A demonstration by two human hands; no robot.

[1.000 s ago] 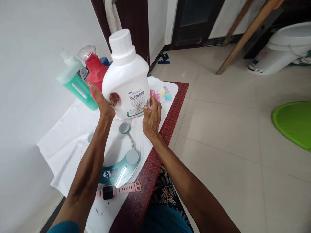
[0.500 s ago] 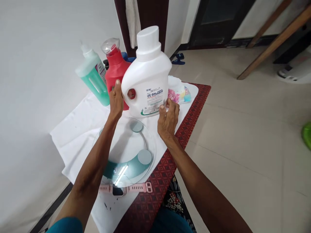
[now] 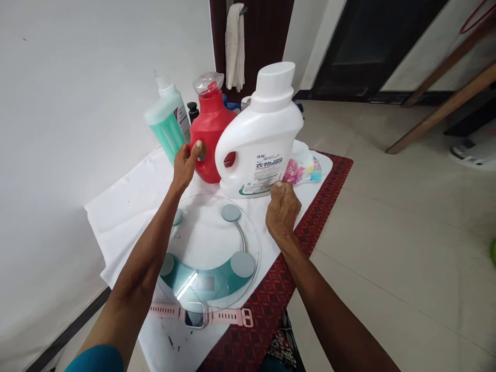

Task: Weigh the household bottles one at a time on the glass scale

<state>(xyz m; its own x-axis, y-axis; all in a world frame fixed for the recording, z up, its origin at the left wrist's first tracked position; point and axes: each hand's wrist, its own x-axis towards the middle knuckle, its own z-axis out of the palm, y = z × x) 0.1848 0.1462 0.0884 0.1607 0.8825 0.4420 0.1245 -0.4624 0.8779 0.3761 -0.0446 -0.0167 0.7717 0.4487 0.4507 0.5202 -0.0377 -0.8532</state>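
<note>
My left hand (image 3: 185, 165) is at the left side of a red plastic bottle (image 3: 212, 126), its thumb over the handle and its fingers partly hidden. A large white detergent bottle (image 3: 259, 134) with a white cap stands upright in front of the red one. Close by its lower right corner, my right hand (image 3: 284, 209) is curled into a loose fist, the thumb at the bottle's edge. Nearer to me lies a round glass scale (image 3: 194, 232) with a teal band, its display blank. A pink-strapped watch (image 3: 195, 315) lies at the scale's front edge.
A green-liquid bottle (image 3: 167, 121) leans left by the wall, near a black pump bottle (image 3: 192, 111). Behind the white bottle's right side lies a floral pouch (image 3: 304, 168). The white cloth (image 3: 120, 201) covers a table with a red patterned border (image 3: 325, 196).
My left hand has moved from beside the white bottle to the red bottle's left side. The right hand has curled closed. The white bottle stands a little farther from the scale; the view has shifted.
</note>
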